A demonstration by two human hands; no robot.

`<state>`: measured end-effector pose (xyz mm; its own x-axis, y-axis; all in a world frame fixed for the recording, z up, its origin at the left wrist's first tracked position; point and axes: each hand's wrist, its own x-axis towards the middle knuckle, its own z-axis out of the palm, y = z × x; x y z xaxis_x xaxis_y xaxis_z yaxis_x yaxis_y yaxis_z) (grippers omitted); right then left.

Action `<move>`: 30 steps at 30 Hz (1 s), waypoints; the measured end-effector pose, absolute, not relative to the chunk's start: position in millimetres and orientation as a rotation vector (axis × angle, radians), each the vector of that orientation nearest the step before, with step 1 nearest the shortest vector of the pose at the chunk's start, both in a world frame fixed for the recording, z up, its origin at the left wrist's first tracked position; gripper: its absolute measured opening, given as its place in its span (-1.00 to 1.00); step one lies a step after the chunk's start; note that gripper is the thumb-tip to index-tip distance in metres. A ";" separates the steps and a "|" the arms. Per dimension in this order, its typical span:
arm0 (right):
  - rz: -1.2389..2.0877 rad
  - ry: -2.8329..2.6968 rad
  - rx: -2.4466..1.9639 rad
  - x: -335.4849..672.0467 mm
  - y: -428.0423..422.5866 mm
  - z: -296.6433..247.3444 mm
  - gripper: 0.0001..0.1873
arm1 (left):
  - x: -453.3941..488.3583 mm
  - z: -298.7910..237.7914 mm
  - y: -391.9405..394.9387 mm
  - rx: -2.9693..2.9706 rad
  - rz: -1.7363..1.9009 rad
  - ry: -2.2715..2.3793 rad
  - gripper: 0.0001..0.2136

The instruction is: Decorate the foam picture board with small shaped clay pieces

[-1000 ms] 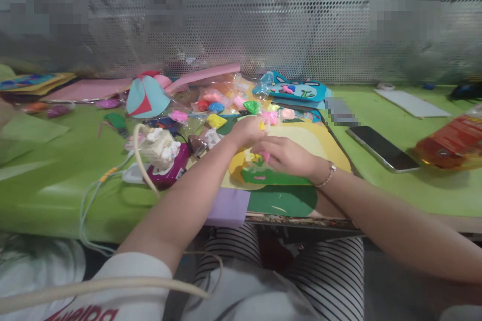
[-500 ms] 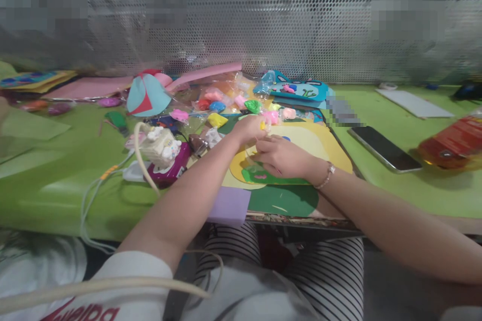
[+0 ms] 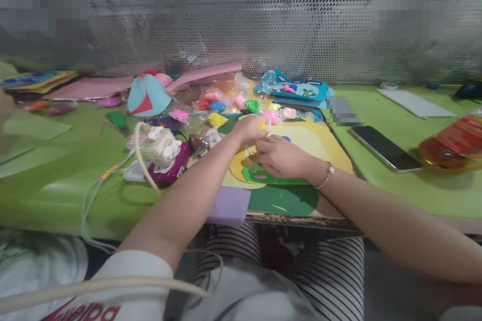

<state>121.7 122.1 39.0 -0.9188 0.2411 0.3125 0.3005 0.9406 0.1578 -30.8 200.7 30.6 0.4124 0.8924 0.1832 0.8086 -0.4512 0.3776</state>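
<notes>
My left hand [image 3: 251, 129] is closed over the upper left part of a yellow paper picture. A small lump of yellow clay [image 3: 262, 125] shows at its fingertips. Just beside it, my right hand [image 3: 282, 157] has its fingers curled together low over the picture; what they hold, if anything, is hidden. The yellow paper picture [image 3: 335, 153] has a cream middle, a green patch with pink bits [image 3: 259, 176] and a blue spot by my right knuckles. Under it lies dark green paper [image 3: 286, 200].
Wrapped clay packs, among them a yellow pack [image 3: 217, 120] and a green pack [image 3: 252, 106], lie behind my hands. Left stands a purple device [image 3: 171, 168] with a cable. A phone [image 3: 386, 148] and a bottle [image 3: 454, 143] are right. Purple paper [image 3: 229, 205] overhangs the front edge.
Both my hands stay nearly where they were over the picture. At the far left edge, another person's hand has come into view above the pale green paper.
</notes>
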 end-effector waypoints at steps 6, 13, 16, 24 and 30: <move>-0.285 -2.803 -0.445 121.3 122.0 39.6 -0.74 | -31.0 30.1 201.5 2.448 0.537 1.463 -0.78; 0.192 -2.366 -0.478 124.0 120.4 47.5 -0.72 | -33.7 30.1 198.0 2.491 0.615 1.342 -0.79; 0.469 -2.118 -0.584 121.6 120.7 47.5 -0.84 | -33.9 30.6 197.7 2.452 0.667 1.315 -0.82; 0.909 -1.945 -0.826 104.1 124.6 27.1 -0.91 | -36.4 30.5 200.6 2.493 0.542 1.330 -0.83; 0.706 -2.064 -0.861 105.8 123.0 32.7 -0.80 | -34.8 35.6 198.5 2.540 0.506 1.352 -0.79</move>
<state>105.8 123.0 32.7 -0.4702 0.7642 0.4415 0.3340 0.6171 -0.7125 -34.8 198.5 35.6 0.5178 0.8327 0.1964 0.7571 -0.5529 0.3480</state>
